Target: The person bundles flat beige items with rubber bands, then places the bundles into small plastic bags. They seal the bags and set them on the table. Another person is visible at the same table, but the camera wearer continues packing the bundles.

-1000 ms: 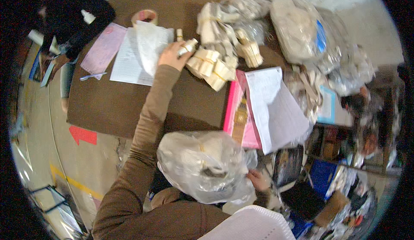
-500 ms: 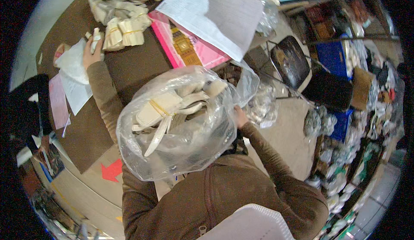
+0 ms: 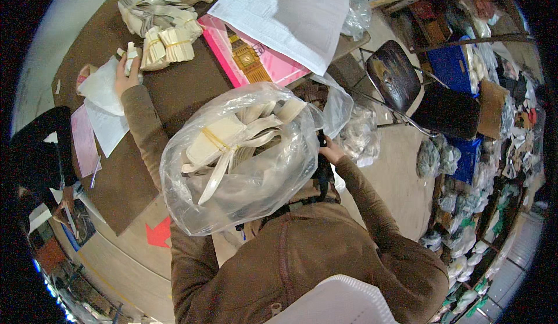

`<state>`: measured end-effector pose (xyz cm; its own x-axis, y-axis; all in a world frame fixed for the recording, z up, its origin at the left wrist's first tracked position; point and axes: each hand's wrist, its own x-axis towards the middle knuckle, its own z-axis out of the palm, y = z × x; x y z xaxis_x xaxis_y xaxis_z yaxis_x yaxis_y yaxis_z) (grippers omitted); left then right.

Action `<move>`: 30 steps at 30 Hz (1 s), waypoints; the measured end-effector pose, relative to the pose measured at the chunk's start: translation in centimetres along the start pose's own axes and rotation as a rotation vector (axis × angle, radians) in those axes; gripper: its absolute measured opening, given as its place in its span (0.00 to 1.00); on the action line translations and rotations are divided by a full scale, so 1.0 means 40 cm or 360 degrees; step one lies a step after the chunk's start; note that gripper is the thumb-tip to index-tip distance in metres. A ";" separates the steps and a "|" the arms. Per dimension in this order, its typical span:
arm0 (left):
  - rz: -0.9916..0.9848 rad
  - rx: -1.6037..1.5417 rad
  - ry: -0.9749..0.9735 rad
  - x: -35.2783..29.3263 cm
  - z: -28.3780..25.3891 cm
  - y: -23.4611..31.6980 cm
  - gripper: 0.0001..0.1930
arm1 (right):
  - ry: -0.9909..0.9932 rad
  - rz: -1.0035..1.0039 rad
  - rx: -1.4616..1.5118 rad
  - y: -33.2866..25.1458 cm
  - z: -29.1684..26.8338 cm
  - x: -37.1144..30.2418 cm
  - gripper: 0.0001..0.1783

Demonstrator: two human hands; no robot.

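A large clear plastic bag (image 3: pixel 256 207) rests in front of my body. Inside are bundles of cream flat pieces (image 3: pixel 216 140), one held by a yellow rubber band, with loose straps hanging out. My left hand (image 3: pixel 125 78) reaches to the far left of the brown table (image 3: pixel 180 91), fingers closed around a small bundle of cream strips (image 3: pixel 131 52). Right beside it stand banded cream bundles (image 3: pixel 168 46). Just past the bag's right side, my right hand (image 3: pixel 332 150) is closed near a small black object, which I cannot make out.
More cream pieces in clear plastic (image 3: pixel 145 10) lie at the table's far side. White paper sheets (image 3: pixel 285 18) cover part of a pink folder (image 3: pixel 250 62). Papers and a pen (image 3: pixel 94 173) lie at left. A dark chair (image 3: pixel 395 77) and packed shelves (image 3: pixel 465 219) stand at right.
My right hand has moved slightly right and down, away from the bag's edge. My left hand stays at the cream strips. The whole view has shifted slightly.
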<state>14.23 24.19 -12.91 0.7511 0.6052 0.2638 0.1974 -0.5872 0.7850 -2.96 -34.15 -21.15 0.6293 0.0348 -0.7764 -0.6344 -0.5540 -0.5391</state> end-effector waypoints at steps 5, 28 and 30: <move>-0.0023 -0.0028 -0.0089 0.004 0.035 -0.010 0.29 | 0.0113 0.0338 0.0984 0.125 -0.121 -0.061 0.31; -0.0137 -0.2232 0.0216 -0.086 -0.034 0.165 0.23 | -0.0293 -0.2197 0.0450 -1.187 0.255 -0.134 0.09; -0.0153 -0.2138 0.0050 -0.085 -0.014 0.164 0.23 | -0.0512 -0.2335 0.0370 -1.237 0.323 -0.082 0.14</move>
<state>12.61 18.56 -8.35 0.7510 0.6366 0.1756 -0.5309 0.4239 0.7338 20.56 3.91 3.85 0.6450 0.6131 0.4562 0.3726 0.2690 -0.8882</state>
